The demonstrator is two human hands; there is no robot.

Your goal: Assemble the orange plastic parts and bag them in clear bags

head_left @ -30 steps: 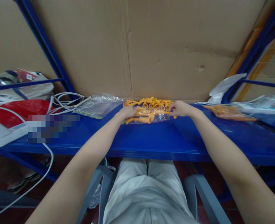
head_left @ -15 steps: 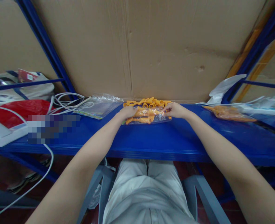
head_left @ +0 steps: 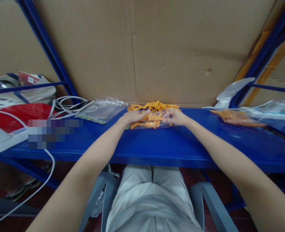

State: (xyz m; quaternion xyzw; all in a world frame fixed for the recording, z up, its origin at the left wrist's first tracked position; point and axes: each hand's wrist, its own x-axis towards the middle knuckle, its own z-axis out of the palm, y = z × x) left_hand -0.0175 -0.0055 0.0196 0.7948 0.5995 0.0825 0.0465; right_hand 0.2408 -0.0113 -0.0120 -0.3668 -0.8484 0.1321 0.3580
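A clear plastic bag (head_left: 154, 125) lies on the blue table with several orange plastic pieces (head_left: 146, 124) inside, some of them ridged. My left hand (head_left: 137, 115) grips the bag's left side, its fingers bent over the film. At the opposite end, my right hand (head_left: 175, 116) has its fingers closed on crumpled film. Behind the bag, against the cardboard, is a heap of loose orange pieces (head_left: 158, 105) with flared, hollow ends. Both hands partly hide the bag's ends.
Flat clear bags (head_left: 101, 111) lie to the left, beside coiled white cables (head_left: 68, 101) and a red bag (head_left: 23, 116). On the right rests another bag of orange pieces (head_left: 236, 117) near a white power strip (head_left: 275, 113). A cardboard sheet (head_left: 168, 51) rises behind the blue table (head_left: 161, 148).
My right hand has shifted left and inward, bunching the film at the bag's right end. My left fingers have reached a little farther right over the bag.
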